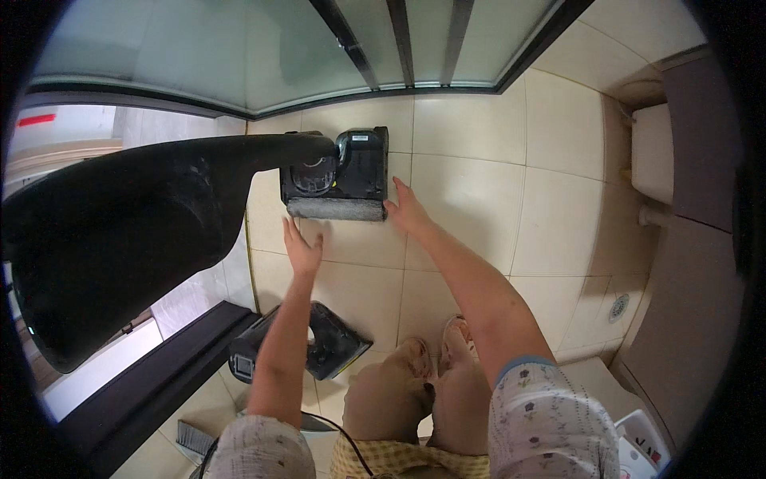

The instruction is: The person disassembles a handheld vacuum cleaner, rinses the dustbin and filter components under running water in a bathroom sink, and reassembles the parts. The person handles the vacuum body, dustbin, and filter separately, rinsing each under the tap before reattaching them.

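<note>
A black floor washer head lies on the tiles with its grey fuzzy roller brush facing me. Its long black body leans away to the left. Just below the roller's left end, my left hand has its fingers stretched and apart, holding nothing. At the roller's right end is my right hand, thumb and fingers spread, thumb by the roller's tip; whether it touches cannot be made out. A separate black cover lies on the floor beyond my left forearm.
A glass panel with a black frame stands at the far side. Dark frame rails run along the left. A grey-bristled brush lies lower left. A floor drain and a white tank are at right; my slippered feet are below.
</note>
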`<move>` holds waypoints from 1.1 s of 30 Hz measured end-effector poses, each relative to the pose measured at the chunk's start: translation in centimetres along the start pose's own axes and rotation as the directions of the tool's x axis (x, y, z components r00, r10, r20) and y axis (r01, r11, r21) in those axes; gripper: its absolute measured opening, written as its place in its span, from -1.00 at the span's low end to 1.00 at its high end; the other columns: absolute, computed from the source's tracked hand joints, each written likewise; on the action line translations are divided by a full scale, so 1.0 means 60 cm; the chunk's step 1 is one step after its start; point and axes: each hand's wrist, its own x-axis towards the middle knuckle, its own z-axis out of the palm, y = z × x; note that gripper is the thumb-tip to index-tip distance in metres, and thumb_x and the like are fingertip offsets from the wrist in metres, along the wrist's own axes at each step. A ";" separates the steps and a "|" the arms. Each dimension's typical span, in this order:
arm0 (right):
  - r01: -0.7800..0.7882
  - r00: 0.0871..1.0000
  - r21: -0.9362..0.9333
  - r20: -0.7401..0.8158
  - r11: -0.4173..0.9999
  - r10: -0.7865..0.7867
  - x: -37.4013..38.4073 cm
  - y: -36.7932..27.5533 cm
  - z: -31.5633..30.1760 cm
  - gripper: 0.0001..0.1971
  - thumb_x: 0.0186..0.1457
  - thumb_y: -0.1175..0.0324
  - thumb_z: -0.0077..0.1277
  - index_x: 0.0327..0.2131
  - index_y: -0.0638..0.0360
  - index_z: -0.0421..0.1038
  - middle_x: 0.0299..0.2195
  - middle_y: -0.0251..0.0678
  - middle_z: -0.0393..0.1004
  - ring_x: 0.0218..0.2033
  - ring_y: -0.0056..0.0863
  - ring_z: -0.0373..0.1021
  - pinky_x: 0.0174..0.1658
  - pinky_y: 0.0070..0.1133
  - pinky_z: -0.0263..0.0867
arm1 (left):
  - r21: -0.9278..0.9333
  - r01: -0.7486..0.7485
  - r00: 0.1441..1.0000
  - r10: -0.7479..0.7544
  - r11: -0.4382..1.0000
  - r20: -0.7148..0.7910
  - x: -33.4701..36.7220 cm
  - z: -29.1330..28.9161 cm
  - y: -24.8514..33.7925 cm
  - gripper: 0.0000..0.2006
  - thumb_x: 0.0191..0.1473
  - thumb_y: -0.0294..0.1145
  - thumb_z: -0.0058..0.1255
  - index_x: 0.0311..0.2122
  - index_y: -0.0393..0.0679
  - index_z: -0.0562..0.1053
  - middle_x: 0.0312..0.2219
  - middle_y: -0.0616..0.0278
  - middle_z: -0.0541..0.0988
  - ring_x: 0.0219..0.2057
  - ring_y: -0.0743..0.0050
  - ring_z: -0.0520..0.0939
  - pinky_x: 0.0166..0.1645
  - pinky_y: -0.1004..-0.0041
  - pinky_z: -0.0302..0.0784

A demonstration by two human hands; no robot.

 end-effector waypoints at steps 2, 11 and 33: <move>0.037 0.998 0.021 0.041 0.999 -0.037 0.020 -0.013 0.001 -0.27 0.09 0.29 0.04 0.25 0.19 -0.10 0.17 0.09 0.10 0.20 -0.11 0.10 0.21 -0.41 0.08 | -0.060 0.011 1.000 -0.011 0.998 0.005 0.087 0.021 -0.040 -0.09 -0.11 -0.34 0.19 0.24 -0.38 -0.10 0.25 -0.26 -0.07 0.28 -0.15 -0.04 0.33 0.24 -0.05; -0.018 0.998 0.060 0.055 0.998 0.015 0.082 0.006 -0.016 -0.37 -0.03 0.28 0.08 0.12 0.18 0.11 0.03 -0.03 0.31 0.02 -0.12 0.31 0.08 -0.37 0.24 | -0.068 0.163 0.920 -0.127 0.984 0.371 0.191 0.048 -0.073 -0.02 -0.04 -0.38 0.04 0.27 -0.33 -0.40 0.28 -0.16 -0.47 0.33 -0.01 -0.23 0.36 0.40 -0.15; 0.612 0.782 -0.486 0.487 0.624 -0.389 0.114 0.020 -0.119 -0.53 0.17 -0.05 -0.21 -0.46 0.14 0.49 -0.39 -0.20 0.46 -0.28 -0.18 0.40 -0.25 -0.24 0.30 | 0.135 0.100 0.965 -0.129 0.986 0.230 0.164 0.082 -0.075 -0.05 -0.07 -0.44 0.02 0.28 -0.30 -0.35 0.29 -0.15 -0.35 0.30 -0.06 -0.04 0.31 0.35 0.06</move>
